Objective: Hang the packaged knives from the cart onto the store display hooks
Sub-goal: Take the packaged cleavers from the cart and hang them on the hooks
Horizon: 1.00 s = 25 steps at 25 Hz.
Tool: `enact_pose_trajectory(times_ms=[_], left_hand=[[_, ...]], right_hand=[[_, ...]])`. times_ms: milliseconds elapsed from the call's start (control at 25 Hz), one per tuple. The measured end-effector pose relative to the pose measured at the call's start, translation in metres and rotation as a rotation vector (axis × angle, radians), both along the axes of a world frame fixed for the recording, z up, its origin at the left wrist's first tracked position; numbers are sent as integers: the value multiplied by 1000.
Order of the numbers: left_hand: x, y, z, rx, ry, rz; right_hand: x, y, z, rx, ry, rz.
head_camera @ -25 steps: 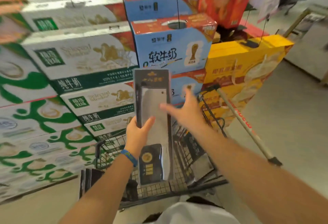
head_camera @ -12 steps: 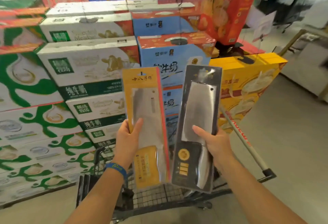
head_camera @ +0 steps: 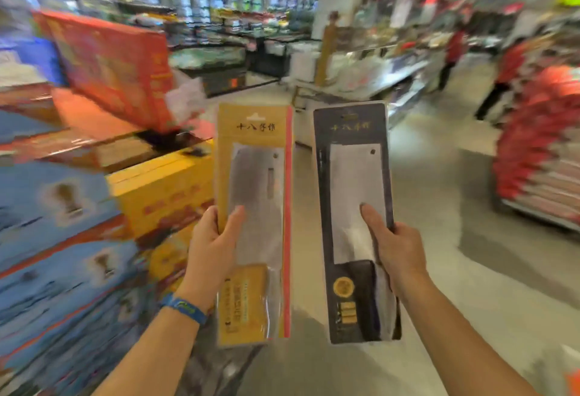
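I hold two packaged cleavers upright in front of me. My left hand (head_camera: 212, 245) grips the yellow-carded knife pack (head_camera: 255, 176) by its left edge, thumb across the blade. My right hand (head_camera: 394, 246) grips the black-carded knife pack (head_camera: 353, 176) by its right edge, thumb on the blade. Each card has a hang slot at its top. The two packs stand side by side, a small gap apart. No cart and no display hooks show in this blurred view.
Stacked blue and yellow cartons (head_camera: 163, 188) and a red box (head_camera: 110, 66) crowd the left. A red-stacked display (head_camera: 539, 151) stands at the right. Open floor (head_camera: 439, 207) runs ahead toward counters, where people in red (head_camera: 453, 50) stand.
The view has swung right, from the carton stack and cart toward the open aisle. Both hands kept their packs, now held further apart; a second ago the left held both and the right was reaching.
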<state>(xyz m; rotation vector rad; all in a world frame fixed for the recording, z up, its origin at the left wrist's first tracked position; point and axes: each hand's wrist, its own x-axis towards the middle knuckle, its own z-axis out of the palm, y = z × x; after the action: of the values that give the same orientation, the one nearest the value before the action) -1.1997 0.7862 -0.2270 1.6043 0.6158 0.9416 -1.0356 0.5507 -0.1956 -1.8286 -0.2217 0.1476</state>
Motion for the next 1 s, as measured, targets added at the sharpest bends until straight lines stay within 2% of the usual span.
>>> enact_pose_trajectory(times_ms=[160, 400, 720, 1000], left_hand=[[135, -79, 21, -12, -77, -218], [290, -210, 79, 13, -183, -592], [423, -394, 105, -12, -187, -1060], [471, -525, 134, -65, -205, -1496]], right_hand=[[79, -110, 36, 72, -102, -213], [145, -256, 78, 38, -232, -575], [133, -402, 119, -47, -368, -1019], [83, -461, 150, -178, -440, -1413]])
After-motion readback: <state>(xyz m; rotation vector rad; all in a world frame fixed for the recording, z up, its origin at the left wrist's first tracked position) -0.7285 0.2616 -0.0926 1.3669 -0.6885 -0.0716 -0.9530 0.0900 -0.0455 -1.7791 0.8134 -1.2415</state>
